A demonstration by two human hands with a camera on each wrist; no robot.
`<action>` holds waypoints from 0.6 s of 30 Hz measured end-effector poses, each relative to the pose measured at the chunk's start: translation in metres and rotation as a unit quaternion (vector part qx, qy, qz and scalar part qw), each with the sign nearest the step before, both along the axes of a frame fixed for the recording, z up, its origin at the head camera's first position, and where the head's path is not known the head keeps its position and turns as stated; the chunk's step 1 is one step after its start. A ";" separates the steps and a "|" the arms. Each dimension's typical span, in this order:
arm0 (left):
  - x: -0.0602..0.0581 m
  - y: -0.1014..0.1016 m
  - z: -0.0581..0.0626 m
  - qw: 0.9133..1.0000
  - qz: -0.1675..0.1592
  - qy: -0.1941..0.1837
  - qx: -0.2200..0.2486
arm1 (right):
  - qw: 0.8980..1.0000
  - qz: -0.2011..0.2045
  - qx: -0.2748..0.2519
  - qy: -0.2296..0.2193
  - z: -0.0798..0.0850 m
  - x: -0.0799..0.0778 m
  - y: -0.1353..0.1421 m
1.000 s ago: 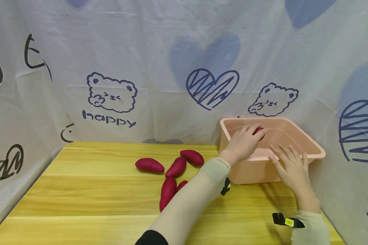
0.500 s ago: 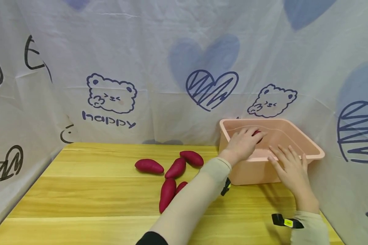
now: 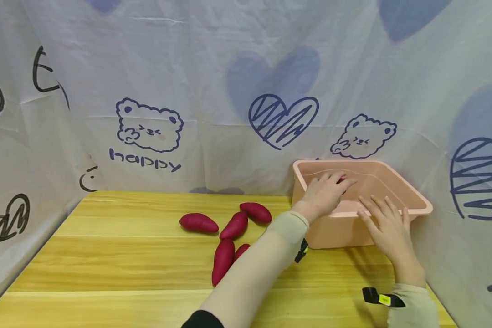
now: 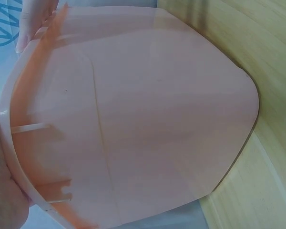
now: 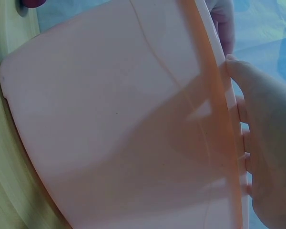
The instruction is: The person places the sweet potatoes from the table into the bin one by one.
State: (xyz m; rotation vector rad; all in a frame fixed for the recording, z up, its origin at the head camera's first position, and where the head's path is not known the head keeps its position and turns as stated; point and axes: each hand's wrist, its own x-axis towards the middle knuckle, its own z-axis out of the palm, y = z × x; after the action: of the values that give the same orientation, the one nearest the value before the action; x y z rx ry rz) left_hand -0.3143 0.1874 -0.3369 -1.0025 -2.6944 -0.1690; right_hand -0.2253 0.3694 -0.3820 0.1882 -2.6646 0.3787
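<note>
Wood-grain bench [image 3: 106, 259], pale pink plastic tub [image 3: 338, 233] at its far right corner.
The right hand [image 3: 391, 230] spreads straight fingers over the near rim; the left hand [image 3: 323, 193] curves its fingers inside, whether pinching anything I cannot tell. Five tapered, dark red sweet potatoes [image 3: 198, 223] lie between tub and left edge.

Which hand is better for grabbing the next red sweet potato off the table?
Probably the left hand: it's nearer the red sweet potatoes. The right hand is farther away, at the tub's near rim, with the left sleeve in between.
</note>
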 end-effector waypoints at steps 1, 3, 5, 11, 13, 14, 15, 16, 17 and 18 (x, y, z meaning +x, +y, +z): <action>0.000 0.000 0.000 1.000 -0.001 -0.001 0.000 | 1.000 0.000 -0.001 0.000 0.000 0.000 0.000; 0.000 0.000 0.000 1.000 -0.002 -0.004 0.001 | 1.000 0.001 -0.001 0.002 0.000 0.000 0.000; 0.000 -0.001 0.001 1.000 -0.002 -0.001 0.000 | 1.000 0.000 -0.001 0.003 -0.001 -0.001 0.000; 0.001 -0.002 0.000 1.000 -0.008 0.004 0.006 | 1.000 -0.001 -0.001 0.002 -0.001 -0.001 0.000; 0.001 -0.002 0.000 1.000 -0.010 0.004 0.006 | 1.000 -0.001 -0.002 0.003 -0.002 -0.001 -0.001; 0.001 -0.002 0.000 1.000 -0.010 0.004 0.006 | 1.000 -0.001 -0.003 0.004 -0.002 -0.001 -0.001; 0.001 -0.002 0.000 1.000 -0.011 0.006 0.005 | 1.000 -0.001 -0.002 0.006 -0.002 0.000 -0.001; 0.001 -0.002 0.000 1.000 -0.011 0.006 0.005 | 1.000 -0.001 -0.002 0.006 -0.002 0.000 -0.001; 0.001 -0.003 0.000 1.000 -0.011 0.007 0.005 | 1.000 -0.001 -0.003 0.006 -0.002 0.000 -0.001; 0.001 -0.003 0.000 1.000 -0.011 0.009 0.006 | 1.000 -0.002 -0.003 0.006 -0.002 -0.001 0.000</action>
State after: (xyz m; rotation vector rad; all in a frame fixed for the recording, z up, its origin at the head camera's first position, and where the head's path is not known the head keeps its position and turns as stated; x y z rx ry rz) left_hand -0.3135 0.1849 -0.3372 -1.0256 -2.6635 -0.1778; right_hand -0.2258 0.3691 -0.3844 0.1832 -2.6513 0.3837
